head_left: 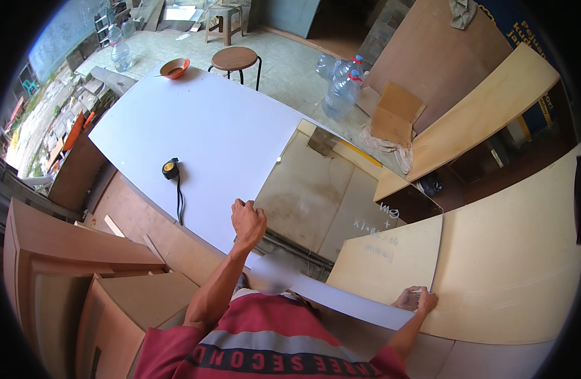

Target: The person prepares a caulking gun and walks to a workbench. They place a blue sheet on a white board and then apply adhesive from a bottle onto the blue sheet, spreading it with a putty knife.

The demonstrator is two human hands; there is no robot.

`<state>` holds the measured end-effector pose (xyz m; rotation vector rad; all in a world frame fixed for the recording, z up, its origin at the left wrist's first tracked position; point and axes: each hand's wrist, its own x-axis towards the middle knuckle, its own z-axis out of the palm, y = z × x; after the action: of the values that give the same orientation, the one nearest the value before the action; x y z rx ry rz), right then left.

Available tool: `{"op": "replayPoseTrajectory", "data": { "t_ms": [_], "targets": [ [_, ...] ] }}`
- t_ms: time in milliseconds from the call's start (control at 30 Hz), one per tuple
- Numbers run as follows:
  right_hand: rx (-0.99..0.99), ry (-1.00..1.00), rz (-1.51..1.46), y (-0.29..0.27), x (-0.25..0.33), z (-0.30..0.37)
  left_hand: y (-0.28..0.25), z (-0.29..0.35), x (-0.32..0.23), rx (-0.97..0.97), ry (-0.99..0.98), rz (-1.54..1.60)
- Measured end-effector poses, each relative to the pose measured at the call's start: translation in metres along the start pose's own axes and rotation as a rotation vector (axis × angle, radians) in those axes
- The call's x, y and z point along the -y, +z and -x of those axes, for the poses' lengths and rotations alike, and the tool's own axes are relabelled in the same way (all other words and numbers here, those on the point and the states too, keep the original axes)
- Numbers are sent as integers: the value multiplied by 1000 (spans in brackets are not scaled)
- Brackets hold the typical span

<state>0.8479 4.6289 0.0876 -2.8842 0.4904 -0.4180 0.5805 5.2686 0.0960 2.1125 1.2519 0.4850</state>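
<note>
White worktop (195,126): one tape (170,168), one bowl (175,69) left of mirror (309,189); two stools (233,59), three clustered bottles (342,98) beyond. One pale board (512,252) hems mirror's right side. Left grip (248,222) clamped on mirror's left edge, right grip (424,300) clamped on its near right corner

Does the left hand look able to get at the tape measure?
Probably yes: nothing stands between the left hand and the tape measure on the white board, though that hand must first release the mirror.

The mirror (344,205) bears white scrawl (389,210), the shirt (271,341) red, grey, black bands.
</note>
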Motion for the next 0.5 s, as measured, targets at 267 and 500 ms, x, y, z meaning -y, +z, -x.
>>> {"op": "replayPoseTrajectory", "data": {
  "t_ms": [267, 500],
  "targets": [
    [20, 33, 17, -8, 11, 14, -6, 10, -7, -4, 16, -60],
    [61, 145, 71, -19, 26, 22, -11, 20, -10, -13, 4, -93]
  ]
}}
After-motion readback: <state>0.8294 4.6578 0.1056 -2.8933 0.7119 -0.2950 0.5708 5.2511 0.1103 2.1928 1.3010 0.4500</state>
